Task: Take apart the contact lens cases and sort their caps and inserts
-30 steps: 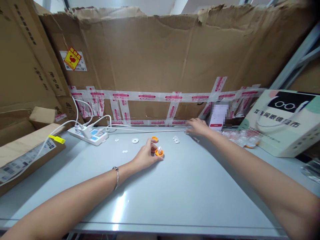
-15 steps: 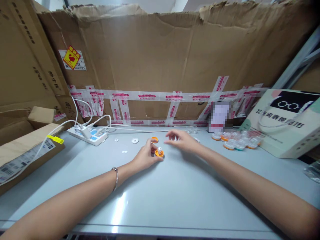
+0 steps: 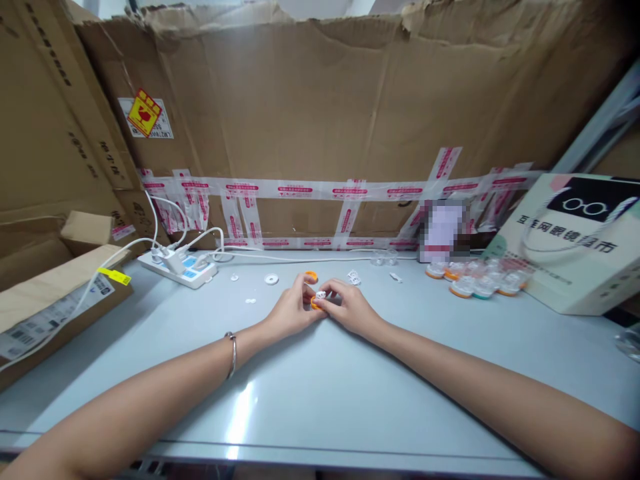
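Observation:
My left hand [image 3: 293, 308] is closed around a small round orange cap [image 3: 316, 303], its rim between thumb and fingers. A white plastic part [image 3: 321, 294] stands up in the cap. My right hand [image 3: 350, 307] has come against it, with thumb and fingers pinched at the white part; whether a further small piece is between them is hidden. Just behind my left fingers lies another orange cap [image 3: 311, 276]. A little pile of white plastic pieces [image 3: 354, 277] lies beyond my right hand.
On the left of the grey table [image 3: 300, 400] are a white ring [image 3: 271, 279], small white discs [image 3: 251, 301] and a power strip [image 3: 187, 267]. Rightward are clear domes [image 3: 384, 257], several clear-topped capsules [image 3: 483, 277] and a paper bag [image 3: 565, 247]. A cardboard wall [image 3: 300, 107] stands behind.
My right hand has moved from the pile of white pieces toward me and leftward, and now pinches at the white part in the orange cap. My left hand has stayed in place.

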